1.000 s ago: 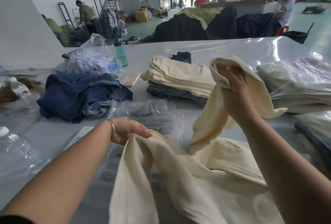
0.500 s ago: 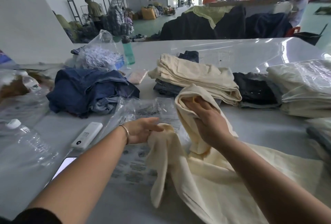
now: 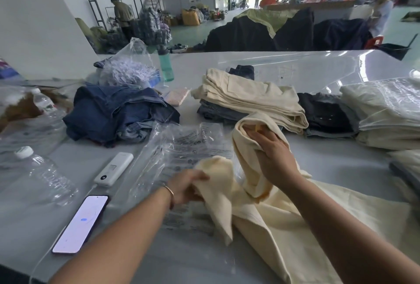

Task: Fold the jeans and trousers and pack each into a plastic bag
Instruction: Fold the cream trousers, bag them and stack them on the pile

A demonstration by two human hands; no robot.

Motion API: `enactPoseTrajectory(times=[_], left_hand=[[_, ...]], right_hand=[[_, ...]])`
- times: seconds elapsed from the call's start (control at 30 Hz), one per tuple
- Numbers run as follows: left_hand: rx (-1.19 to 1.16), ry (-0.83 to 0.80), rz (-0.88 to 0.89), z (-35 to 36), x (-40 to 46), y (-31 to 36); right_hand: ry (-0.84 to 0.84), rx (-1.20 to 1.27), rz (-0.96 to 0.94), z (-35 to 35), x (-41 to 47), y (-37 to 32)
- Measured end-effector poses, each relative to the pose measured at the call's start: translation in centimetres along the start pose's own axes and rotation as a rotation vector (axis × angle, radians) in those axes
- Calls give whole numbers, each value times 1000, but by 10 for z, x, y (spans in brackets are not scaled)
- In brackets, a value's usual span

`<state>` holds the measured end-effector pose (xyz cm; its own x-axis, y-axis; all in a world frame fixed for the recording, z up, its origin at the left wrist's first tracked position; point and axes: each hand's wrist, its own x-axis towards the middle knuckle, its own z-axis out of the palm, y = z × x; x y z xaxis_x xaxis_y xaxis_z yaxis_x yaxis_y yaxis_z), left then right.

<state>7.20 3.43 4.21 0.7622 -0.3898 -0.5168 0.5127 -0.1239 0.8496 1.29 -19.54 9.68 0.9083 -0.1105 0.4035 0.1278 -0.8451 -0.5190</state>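
Cream trousers point(image 3: 281, 222) lie crumpled on the grey table in front of me. My left hand point(image 3: 185, 185) grips one raised fold of them. My right hand point(image 3: 272, 156) grips another part, lifted a little above the table, with cloth draped over the fingers. Clear plastic bags point(image 3: 181, 145) with printed text lie flat just beyond my left hand, partly under the trousers. A stack of folded cream trousers and jeans point(image 3: 247, 99) sits behind them. A heap of blue jeans point(image 3: 113, 113) lies at the left.
A phone point(image 3: 80, 223) with its screen lit and a white power bank point(image 3: 113, 169) lie at the near left, beside clear water bottles point(image 3: 45, 174). Bagged cream trousers point(image 3: 386, 111) are stacked at the right. A green bottle point(image 3: 166, 65) and a bag of tags point(image 3: 129, 68) stand behind.
My right hand has come down and toward the table with the cream cloth. My left hand has slid nearer to me, still gripping its fold.
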Motion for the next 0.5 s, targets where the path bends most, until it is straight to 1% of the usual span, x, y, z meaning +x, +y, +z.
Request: enactPoseTrajectory(times=[0.03, 0.07, 0.1, 0.13, 0.2, 0.27, 0.33, 0.37, 0.43, 0.47, 0.5], left_hand=[[-138, -34, 16, -10, -3, 15], [-210, -17, 57, -22, -6, 29], [-242, 36, 88, -36, -7, 41], [-238, 112, 91, -51, -6, 50], [-170, 338, 29, -86, -1, 50], [-58, 548, -58, -122, 6, 34], [-22, 718, -51, -147, 11, 17], [-30, 762, -47, -155, 14, 8], [-97, 736, -41, -156, 12, -8], [-89, 723, -28, -152, 11, -17], [-12, 722, -11, -147, 8, -24]], right_hand=[[20, 5, 23, -2, 1, 5], [43, 10, 49, -4, 3, 11], [73, 23, 70, -7, 5, 16], [108, 45, 82, -11, 7, 20], [188, 65, 74, -20, 12, 25], [274, 52, 61, -34, 22, 25], [340, 53, 47, -52, 37, 18], [378, 21, 24, -61, 45, 13], [421, -25, -51, -71, 61, -7], [413, 42, -95, -71, 68, -22], [383, 133, -146, -64, 74, -36]])
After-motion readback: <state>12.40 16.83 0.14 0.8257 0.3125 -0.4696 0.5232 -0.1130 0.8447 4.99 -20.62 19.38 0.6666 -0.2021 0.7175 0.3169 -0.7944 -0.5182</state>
